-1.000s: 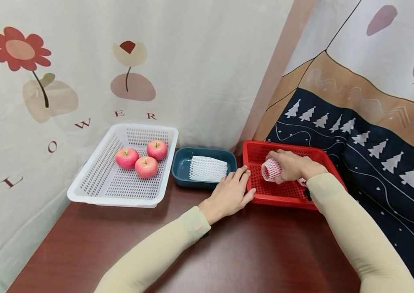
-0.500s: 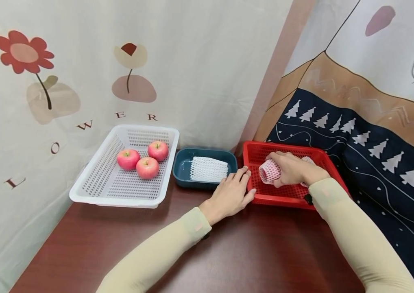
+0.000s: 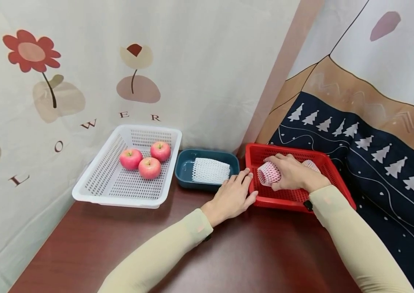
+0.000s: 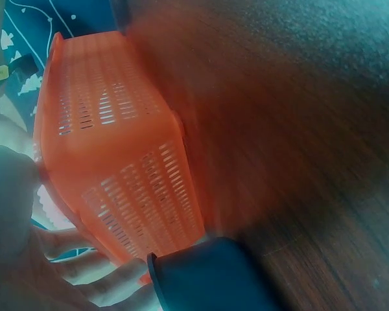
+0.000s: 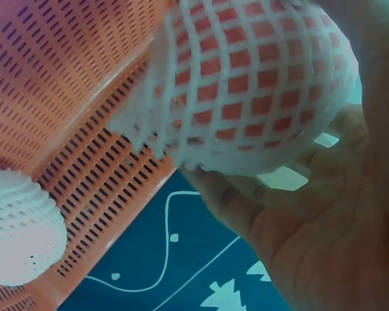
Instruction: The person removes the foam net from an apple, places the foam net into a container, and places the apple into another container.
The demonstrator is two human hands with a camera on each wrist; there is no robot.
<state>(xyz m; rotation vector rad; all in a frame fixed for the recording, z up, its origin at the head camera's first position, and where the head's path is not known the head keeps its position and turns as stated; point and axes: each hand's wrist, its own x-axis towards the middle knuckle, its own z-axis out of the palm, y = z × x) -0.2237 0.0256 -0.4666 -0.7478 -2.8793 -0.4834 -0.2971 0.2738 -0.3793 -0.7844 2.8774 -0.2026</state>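
Note:
In the red basket [image 3: 291,206], my right hand [image 3: 295,173] grips an apple in a white foam net [image 3: 269,173]. Red skin shows through the mesh of this netted apple [image 5: 246,84] in the right wrist view, and the net's loose end points left. A second netted apple [image 5: 23,230] lies in the basket, partly hidden behind my right wrist in the head view. My left hand [image 3: 230,198] rests at the basket's left rim, its fingers fairly straight and holding nothing. Beside it, a blue tray [image 3: 183,169] bears a flat white foam net [image 3: 210,171].
A white basket [image 3: 95,197] with three bare apples [image 3: 150,168] stands at the left. All the containers sit toward the back of the brown table [image 3: 251,252]. Printed cloth [image 3: 210,73] hangs right behind them, with dark blue cloth [image 3: 386,203] at the right.
My right hand has shifted slightly left within the red basket with the netted apple, uncovering more of the second one. The left hand keeps its place at the rim.

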